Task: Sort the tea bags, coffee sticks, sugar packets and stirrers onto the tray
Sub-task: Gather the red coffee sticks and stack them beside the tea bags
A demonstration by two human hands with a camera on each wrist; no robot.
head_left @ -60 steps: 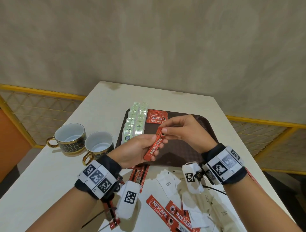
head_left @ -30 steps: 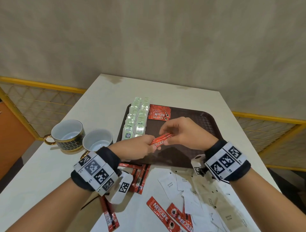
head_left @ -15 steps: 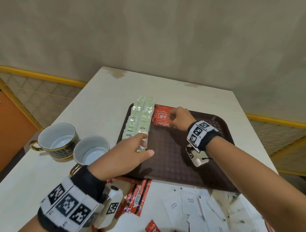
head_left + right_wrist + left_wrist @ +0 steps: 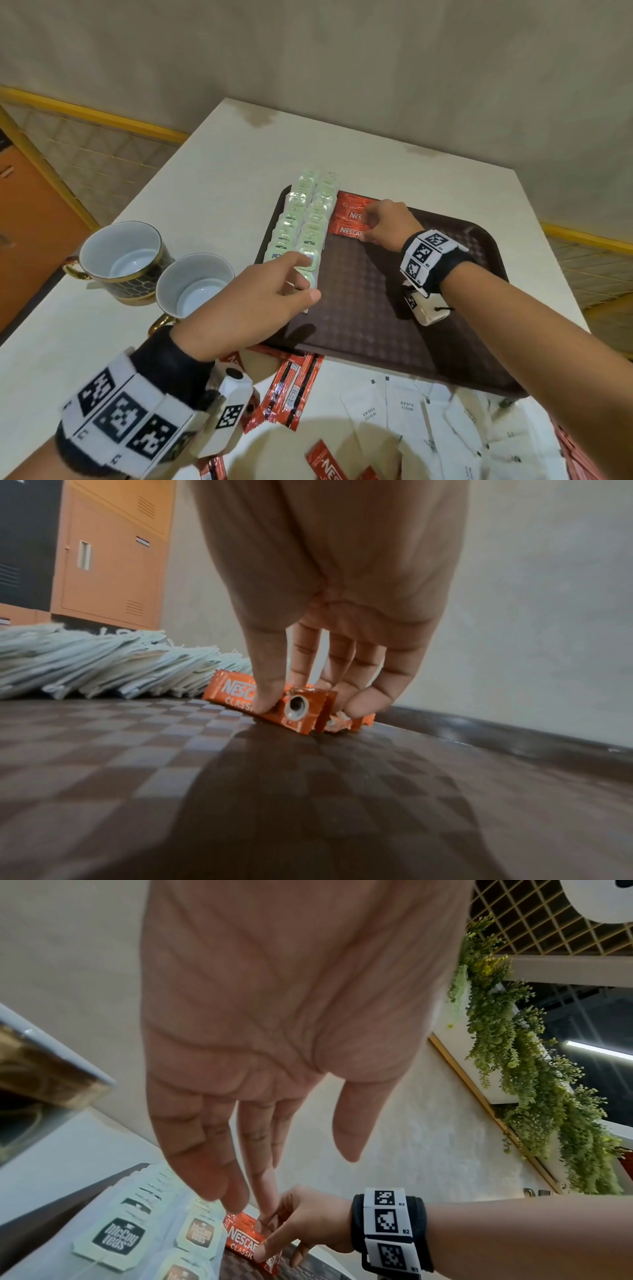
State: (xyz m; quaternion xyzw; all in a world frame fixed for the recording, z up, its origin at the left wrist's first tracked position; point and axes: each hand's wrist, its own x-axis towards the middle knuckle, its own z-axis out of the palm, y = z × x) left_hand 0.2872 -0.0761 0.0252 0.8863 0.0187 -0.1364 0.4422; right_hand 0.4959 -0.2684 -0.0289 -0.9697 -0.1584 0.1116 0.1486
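A dark brown tray (image 4: 376,325) lies mid-table. Two rows of pale green tea bags (image 4: 305,222) run along its left side. Red coffee sticks (image 4: 349,214) lie beside them at the tray's far end. My right hand (image 4: 368,226) pinches a folded coffee stick (image 4: 298,710) between thumb and fingers, held down on the tray floor (image 4: 240,804) against the other sticks. My left hand (image 4: 305,277) hovers over the nearest tea bags (image 4: 120,1234), fingers straight, holding nothing.
More red coffee sticks (image 4: 294,387) and white sugar packets (image 4: 404,407) are strewn on the table in front of the tray. Two white cups (image 4: 123,253) (image 4: 195,284) stand left of the tray. Walls close off the table's far side.
Both hands held the coffee stick above the tray. The left hand let go and now hovers by the tea bags. The right hand carried the stick to the red pile.
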